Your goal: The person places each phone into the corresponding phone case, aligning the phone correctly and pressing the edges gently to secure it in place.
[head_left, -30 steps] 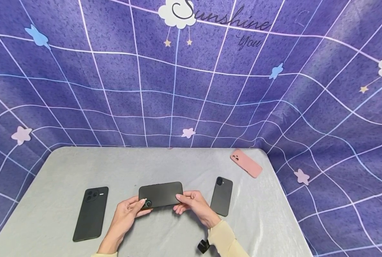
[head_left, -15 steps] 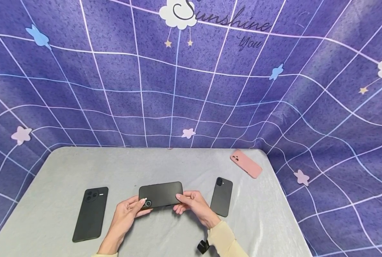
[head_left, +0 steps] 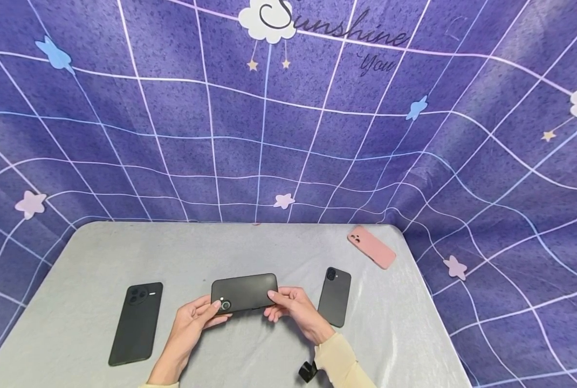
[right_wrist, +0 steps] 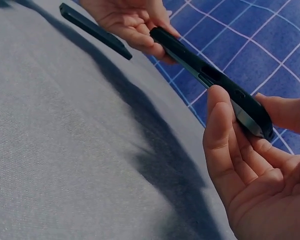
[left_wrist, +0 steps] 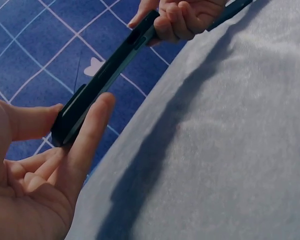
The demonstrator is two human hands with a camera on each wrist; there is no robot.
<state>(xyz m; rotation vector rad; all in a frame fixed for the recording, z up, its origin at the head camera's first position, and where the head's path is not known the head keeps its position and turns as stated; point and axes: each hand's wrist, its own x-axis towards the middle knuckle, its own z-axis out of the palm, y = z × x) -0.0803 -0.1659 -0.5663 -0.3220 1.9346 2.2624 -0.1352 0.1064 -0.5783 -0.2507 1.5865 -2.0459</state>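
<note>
"Black phone (head_left: pixel 245 291), held where?"

"Up off the table (head_left: pixel 249 242), turned sideways, back facing up, camera end at the left hand (head_left: pixel 194 318)."

"Gripped how on that side?"

"In a narrow pinch: thumb on the back beside the camera, one finger stretched out along the underside, others bent beneath."

"And at the opposite end?"

"Pinched by the right hand (head_left: pixel 295 310), thumb on the back, fingers curled below. Parted only by the thickness of the phone."

"Lying near that hand?"

"Grey phone (head_left: pixel 334 297), flat on the table, camera end at the far side. Farther off, near the back right corner, pink case or phone (head_left: pixel 373 248); hard to say which."

"And over to the left?"

"Dark phone (head_left: pixel 136 326), well apart from the left hand, also back up, with round camera patch at the far end."

"Seen at the right wrist?"

"Black block (head_left: pixel 308 372), just beside a cream sleeve (head_left: pixel 342 358). Behind the table, purple backdrop (head_left: pixel 235 161) with a pale printed grid."
</note>
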